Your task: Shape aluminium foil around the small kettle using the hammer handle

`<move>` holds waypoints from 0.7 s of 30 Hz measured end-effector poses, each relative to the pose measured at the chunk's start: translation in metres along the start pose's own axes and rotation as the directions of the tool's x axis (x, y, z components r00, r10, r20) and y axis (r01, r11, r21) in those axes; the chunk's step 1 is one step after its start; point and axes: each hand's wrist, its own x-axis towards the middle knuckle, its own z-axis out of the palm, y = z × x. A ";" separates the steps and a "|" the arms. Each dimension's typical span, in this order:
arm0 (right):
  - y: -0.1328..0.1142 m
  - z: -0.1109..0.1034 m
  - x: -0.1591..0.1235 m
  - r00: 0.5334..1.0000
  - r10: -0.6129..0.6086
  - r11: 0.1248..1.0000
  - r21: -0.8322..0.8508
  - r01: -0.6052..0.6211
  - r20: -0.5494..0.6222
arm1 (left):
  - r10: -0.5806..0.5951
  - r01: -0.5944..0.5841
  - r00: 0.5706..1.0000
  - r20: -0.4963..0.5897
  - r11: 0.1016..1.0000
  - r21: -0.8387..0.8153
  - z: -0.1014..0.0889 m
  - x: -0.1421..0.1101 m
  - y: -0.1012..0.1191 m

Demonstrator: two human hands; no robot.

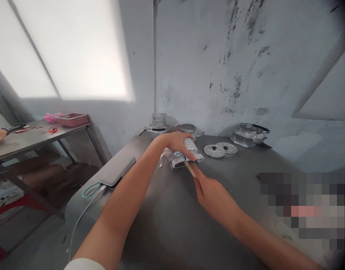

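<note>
My dark grey table [166, 228]: light grey slab-like device [118, 167] along left edge, white cable [86, 210] from its near end hanging over that edge. Far edge, near left corner: stacked metal pots [159, 119], then a round pan [186, 128]. Two round lids [214, 151] overlapping, nearer the far edge. Far right corner: foil-wrapped pan [244, 135], dark handle. Foil bundle [191, 144] I'm gripping sits toward the far edge; I can't tell if it touches the surface.

Wooden stick [190, 170], smooth tabletop [166, 228]
</note>
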 end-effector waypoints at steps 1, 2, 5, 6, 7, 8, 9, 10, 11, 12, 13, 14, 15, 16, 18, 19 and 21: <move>-0.001 0.000 0.000 1.000 -0.003 1.000 -0.007 0.003 -0.015 | 0.004 -0.004 1.000 0.002 1.000 -0.003 0.000 0.000 0.000; -0.001 0.000 -0.001 1.000 -0.007 1.000 -0.018 0.006 -0.021 | 0.005 -0.005 1.000 0.003 1.000 -0.005 0.000 0.000 0.000; 0.000 0.004 -0.003 0.999 0.011 0.998 -0.068 -0.008 0.044 | 0.001 -0.001 1.000 0.006 1.000 -0.008 -0.001 0.001 0.000; 0.000 0.006 -0.003 0.997 0.027 0.996 -0.089 -0.020 0.076 | -0.002 0.002 1.000 0.006 1.000 -0.008 -0.001 0.001 0.000; 0.001 0.008 -0.003 0.995 0.040 0.994 -0.104 -0.030 0.096 | -0.004 0.004 1.000 0.007 1.000 -0.009 0.000 0.001 0.000; 0.002 0.009 -0.003 0.994 0.043 0.994 -0.107 -0.032 0.104 | -0.004 0.004 1.000 0.006 1.000 -0.008 0.000 0.001 0.001; 0.002 0.009 -0.003 0.994 0.037 0.995 -0.098 -0.027 0.098 | -0.004 0.004 1.000 0.004 1.000 -0.005 0.000 0.002 0.001; 0.003 0.008 -0.002 0.996 0.024 0.997 -0.080 -0.018 0.083 | -0.004 0.004 1.000 0.001 1.000 -0.001 0.000 0.002 0.001; 0.003 0.007 -0.002 0.998 0.008 0.998 -0.057 -0.005 0.062 | -0.002 0.002 1.000 0.000 1.000 0.005 0.000 0.002 0.001; 0.003 0.006 -0.002 0.999 -0.005 0.999 -0.035 0.007 0.037 | -0.004 0.004 1.000 0.000 1.000 0.011 0.000 0.002 0.000; 0.002 0.004 -0.002 1.000 -0.016 1.000 -0.019 0.016 0.011 | -0.007 0.007 1.000 0.002 1.000 0.014 0.000 0.002 0.000; 0.002 0.003 -0.002 1.000 -0.020 1.000 -0.010 0.020 -0.013 | -0.011 0.011 1.000 0.006 1.000 0.013 0.000 0.002 -0.001; 0.002 0.002 -0.002 0.999 -0.022 1.000 -0.005 0.021 -0.031 | -0.013 0.013 1.000 0.008 1.000 0.011 0.000 0.002 -0.001; 0.002 0.002 -0.002 0.999 -0.024 1.000 -0.002 0.024 -0.032 | -0.012 0.012 1.000 0.009 1.000 0.008 0.000 0.002 -0.001; 0.002 0.004 -0.003 1.000 -0.020 1.000 -0.012 0.020 0.012 | -0.002 0.002 1.000 0.007 1.000 0.006 0.000 0.002 -0.001; 0.003 0.006 -0.003 0.999 -0.013 1.000 -0.027 0.014 0.044 | 0.004 -0.004 1.000 0.003 1.000 0.008 0.000 0.002 -0.001; 0.005 0.009 -0.003 0.996 0.004 0.998 -0.060 0.002 0.088 | 0.005 -0.005 1.000 -0.001 1.000 0.013 0.000 0.001 0.000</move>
